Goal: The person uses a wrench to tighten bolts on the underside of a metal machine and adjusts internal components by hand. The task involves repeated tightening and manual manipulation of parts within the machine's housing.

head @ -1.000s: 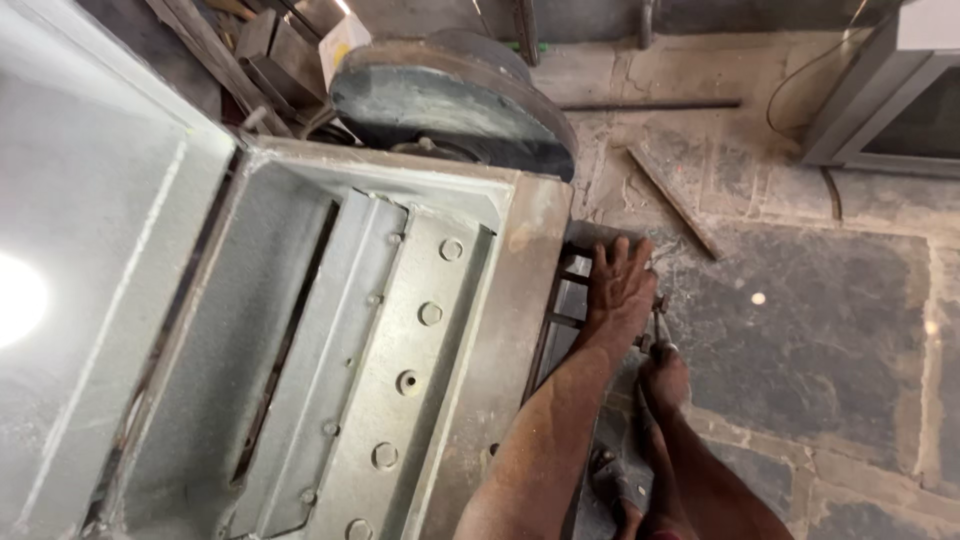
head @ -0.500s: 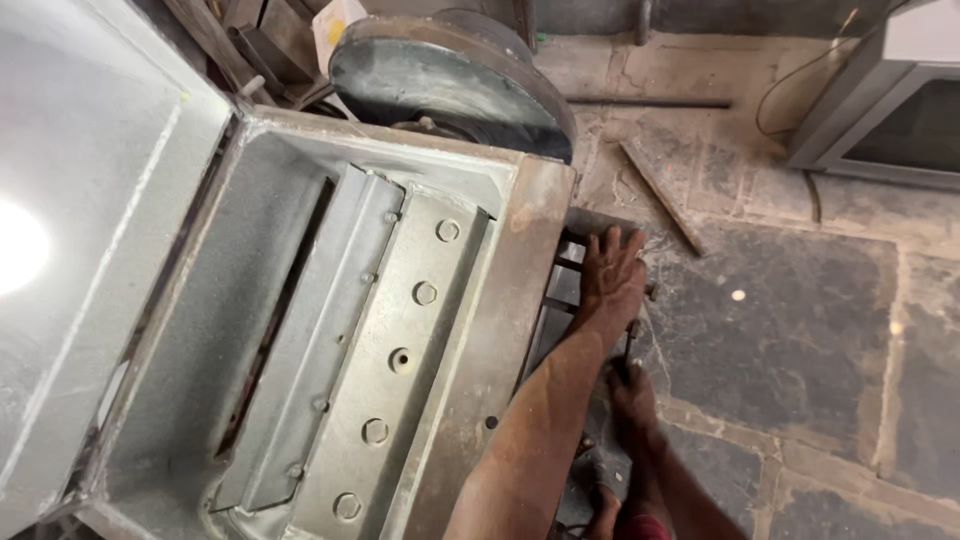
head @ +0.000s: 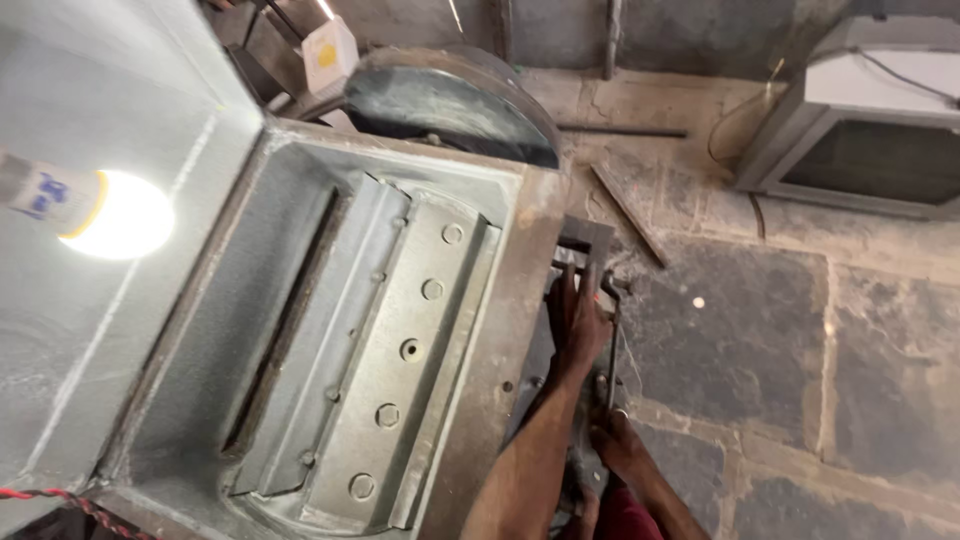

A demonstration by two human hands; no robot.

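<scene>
Beside the right flank of the open grey machine housing, a slim metal rod stands nearly upright against a dark bracket frame bolted to that flank. The left hand lies flat with fingers spread along the frame, just beside the rod's upper part; it presses rather than closes, so its grip is released. The right hand sits lower, at the rod's foot, fingers curled about it as far as can be seen, though whether the grip is fully clenched I cannot tell. The rod looks like bare steel: stiff, fairly light for its length, probably dusty and a little slick, so it is best held low near its foot with the other hand steadying its top. Inside the housing a bolted blade plate lies slanted, a large dark flywheel stands behind the housing, and a lit bulb glares at its left wall.
</scene>
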